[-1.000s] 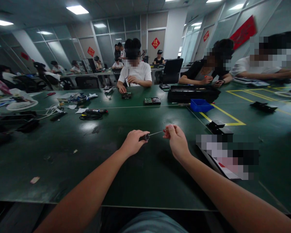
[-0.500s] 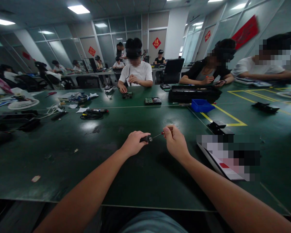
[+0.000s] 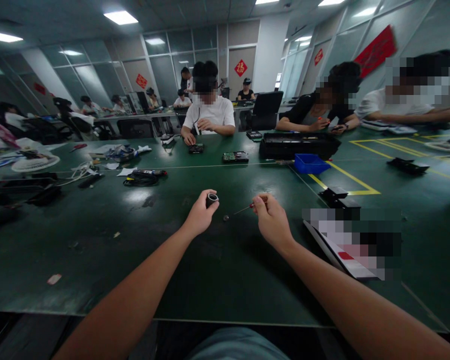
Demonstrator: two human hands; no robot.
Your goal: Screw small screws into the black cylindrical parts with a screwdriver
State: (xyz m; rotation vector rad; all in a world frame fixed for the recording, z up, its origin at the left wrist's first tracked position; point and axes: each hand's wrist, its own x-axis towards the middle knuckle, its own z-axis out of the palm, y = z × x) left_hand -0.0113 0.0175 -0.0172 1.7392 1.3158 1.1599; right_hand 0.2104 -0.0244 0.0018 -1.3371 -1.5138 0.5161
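My left hand [image 3: 200,215] is closed round a short black cylinder [image 3: 212,199], whose round open end with a pale rim faces up. My right hand [image 3: 272,220] grips a thin screwdriver [image 3: 243,210] by its red handle, the shaft pointing left and slightly down. Between the hands, near the screwdriver's tip, a small round metal piece [image 3: 225,218] is apart from the cylinder. Whether it rests on the green table [image 3: 217,275] is hard to tell.
Ahead lie a green circuit board [image 3: 235,157], a blue bin [image 3: 311,163] and a long black case [image 3: 299,145]. Coiled black cable [image 3: 140,177] is at the left, a white-edged pixelated item [image 3: 345,250] at the right. Several people sit across the table.
My left hand has moved left and up with the cylinder, now tilted with its opening upward. The small metal piece, earlier at the cylinder's end, is now separate. My right hand has barely moved.
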